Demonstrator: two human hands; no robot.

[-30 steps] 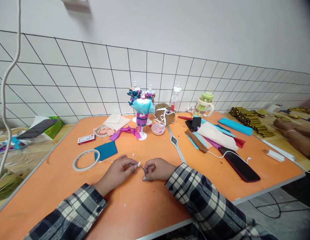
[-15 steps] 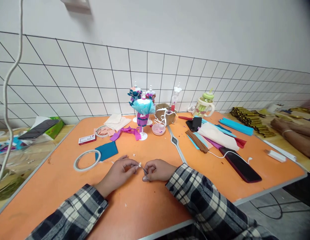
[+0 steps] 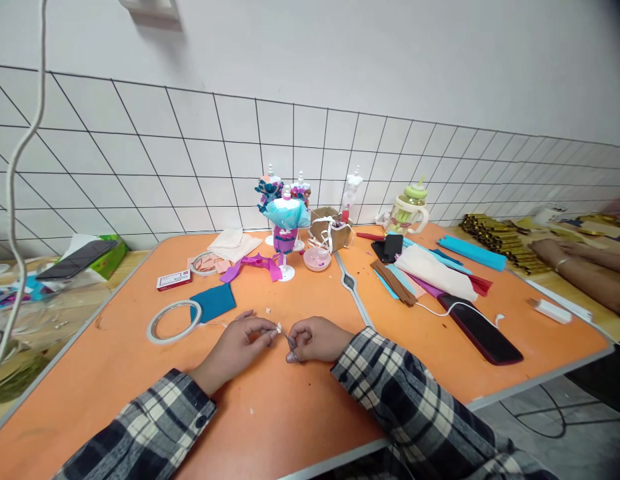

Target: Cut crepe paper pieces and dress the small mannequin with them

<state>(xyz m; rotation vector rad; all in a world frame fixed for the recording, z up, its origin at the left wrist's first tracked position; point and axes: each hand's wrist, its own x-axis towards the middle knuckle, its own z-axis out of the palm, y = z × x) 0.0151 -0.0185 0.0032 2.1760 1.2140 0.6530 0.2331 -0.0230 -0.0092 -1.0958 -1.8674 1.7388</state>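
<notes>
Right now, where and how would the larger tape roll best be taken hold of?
Probably by the left rim of the larger tape roll, coming from the left and above, pinching across the band: it lies flat as an open ring, and its right edge overlaps the blue square, whereas the left stands free.

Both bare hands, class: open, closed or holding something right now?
Left hand: closed, pinching a small white scrap.
Right hand: closed, holding a thin dark metallic tool.
</notes>
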